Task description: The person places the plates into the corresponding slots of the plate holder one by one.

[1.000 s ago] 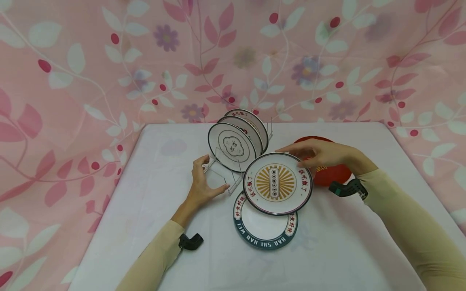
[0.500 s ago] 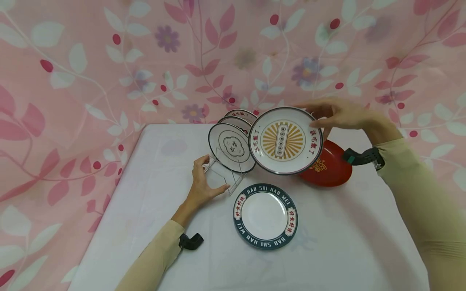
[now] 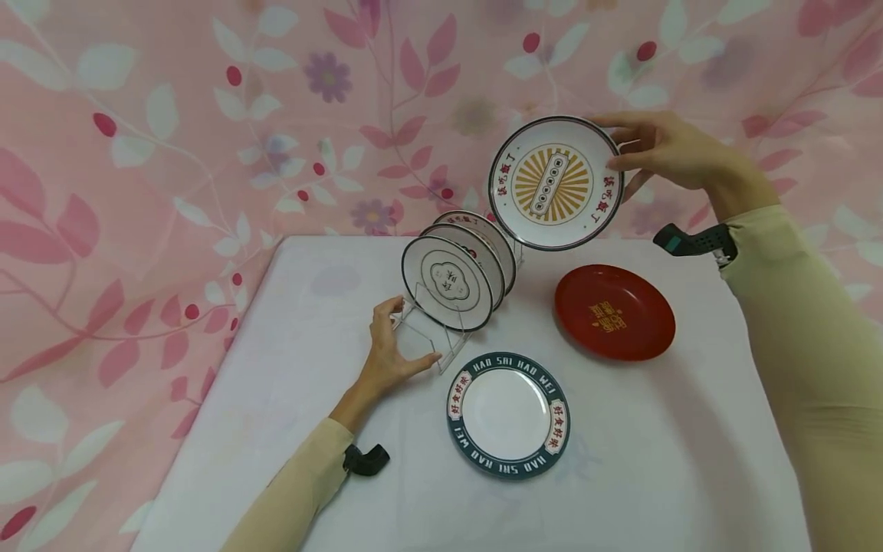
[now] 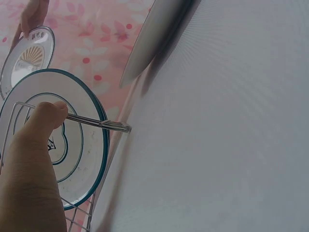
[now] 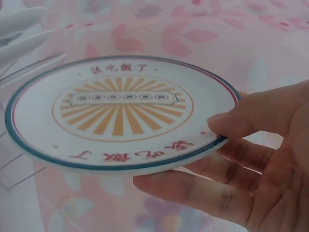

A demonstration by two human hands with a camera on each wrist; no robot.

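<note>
In the head view my right hand (image 3: 679, 157) holds up a white plate (image 3: 556, 184) with an orange sunburst, above the back of the table. Its thumb lies on the plate's face and the fingers behind it, as the right wrist view shows. My left hand (image 3: 389, 356) grips the front end of a wire plate rack (image 4: 94, 122), its thumb on the wire. Three white, dark-rimmed plates lean in the rack; the nearest plate (image 3: 431, 264) bears a scalloped emblem. The rack's far part is mostly hidden behind them.
A white plate with a dark teal rim (image 3: 508, 464) lies flat in front of the rack. To the right lies a red oval plate (image 3: 641, 314) with gold characters. Pink floral cloth (image 3: 276, 115) hangs behind the white-covered table (image 3: 310, 307).
My right hand has raised the sunburst plate up and back from over the teal-rimmed plate, uncovering that plate and the red one. The left hand stays on the rack.
</note>
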